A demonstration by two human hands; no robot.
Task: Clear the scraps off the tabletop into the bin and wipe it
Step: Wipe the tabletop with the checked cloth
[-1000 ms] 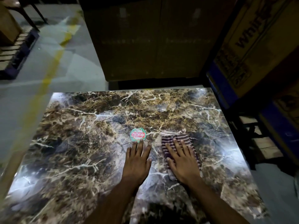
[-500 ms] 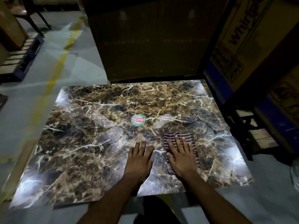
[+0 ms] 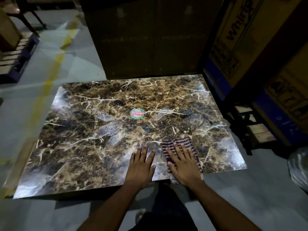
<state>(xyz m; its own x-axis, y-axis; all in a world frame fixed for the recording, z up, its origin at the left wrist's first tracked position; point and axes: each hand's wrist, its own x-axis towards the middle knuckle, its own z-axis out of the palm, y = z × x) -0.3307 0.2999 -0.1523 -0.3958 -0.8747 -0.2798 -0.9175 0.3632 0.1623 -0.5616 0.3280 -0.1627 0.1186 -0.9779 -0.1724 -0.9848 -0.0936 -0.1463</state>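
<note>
Under right hand: striped cloth, palm flat, fingers straight | beside it: left hand flat on tabletop | beyond fingertips: sticker, label probably "Patelsa"

I stand on a grey concrete floor crossed by a worn yellow painted line that runs away to my left, where a dark pallet lies beside the legs of a chair. Straight ahead a tall plain cardboard carton rises in shadow, and to my right stand big printed cartons with blue lower bands, set on a dark slatted stand. The room is dim, with a crumpled clear plastic bag at the right edge.
</note>
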